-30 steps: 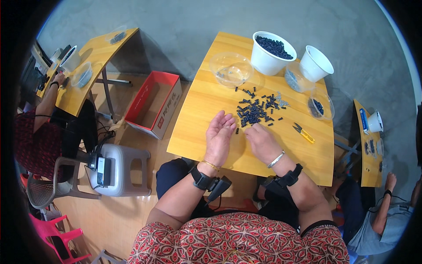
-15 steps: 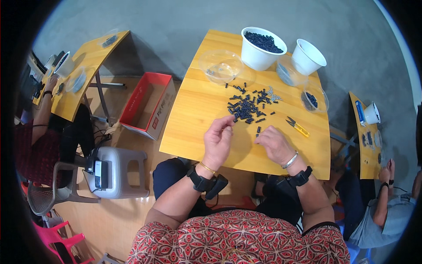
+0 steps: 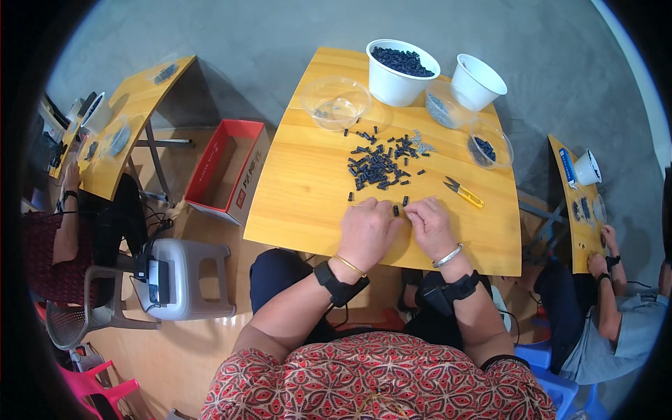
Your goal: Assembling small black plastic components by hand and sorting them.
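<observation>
My left hand [image 3: 367, 227] rests low over the near part of the table, its fingers curled together. Beside it my right hand [image 3: 430, 225] has thumb and fingers pinched. Whatever either hand holds is too small or hidden to make out. Between the fingertips are two small black cylindrical pieces [image 3: 396, 209], close to both hands. Another black piece [image 3: 350, 197] stands by the left knuckles. Just beyond my hands lies a loose pile of black pieces [image 3: 374, 166], with small silvery pieces [image 3: 421, 143] at its far right edge.
Yellow-handled thread snips [image 3: 465, 191] lie right of the pile. Farther back stand a white tub of black pieces [image 3: 402, 73], another white tub [image 3: 479, 82] and clear plastic bowls [image 3: 336, 101]. A red box [image 3: 227, 168] sits on the floor at left. People work at tables on both sides.
My left hand has moved toward my right hand, and its fingers now curl downward. A black piece shows upright beside the left knuckles. The whole view has shifted slightly.
</observation>
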Demonstrator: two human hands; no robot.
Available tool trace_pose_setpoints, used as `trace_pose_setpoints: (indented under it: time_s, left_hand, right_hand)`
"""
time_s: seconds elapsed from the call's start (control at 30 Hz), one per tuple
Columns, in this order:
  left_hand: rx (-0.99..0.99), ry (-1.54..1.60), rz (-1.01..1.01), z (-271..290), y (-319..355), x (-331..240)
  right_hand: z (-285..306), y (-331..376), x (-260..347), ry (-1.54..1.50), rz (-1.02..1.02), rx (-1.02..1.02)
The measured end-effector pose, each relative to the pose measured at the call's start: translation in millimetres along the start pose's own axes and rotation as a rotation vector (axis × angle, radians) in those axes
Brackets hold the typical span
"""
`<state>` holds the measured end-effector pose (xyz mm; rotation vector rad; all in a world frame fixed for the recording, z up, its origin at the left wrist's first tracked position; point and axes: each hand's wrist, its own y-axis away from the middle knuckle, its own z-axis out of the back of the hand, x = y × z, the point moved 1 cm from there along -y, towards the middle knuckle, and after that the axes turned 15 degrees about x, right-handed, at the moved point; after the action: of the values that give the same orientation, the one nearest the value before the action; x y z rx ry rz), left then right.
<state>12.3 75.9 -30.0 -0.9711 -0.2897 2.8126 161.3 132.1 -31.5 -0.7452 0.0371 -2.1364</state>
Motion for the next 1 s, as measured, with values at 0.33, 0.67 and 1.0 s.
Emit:
trace_pose_setpoints:
  time_s: [0.33, 0.67, 1.0]
  left_hand:
    - [-0.022, -0.251, 0.004, -26, -12, -6]
    - [0.077, 0.676, -0.019, -4, 10, 3]
    - [0.332, 1.716, -0.114, 46, 66, -39]
  right_hand:
    - [-7, 29, 3, -0.06, -0.121, -0.105]
    - [-10, 30, -6, -0.119, -0.163, -0.255]
    - [7, 52, 28, -0.707, -0.228, -0.291]
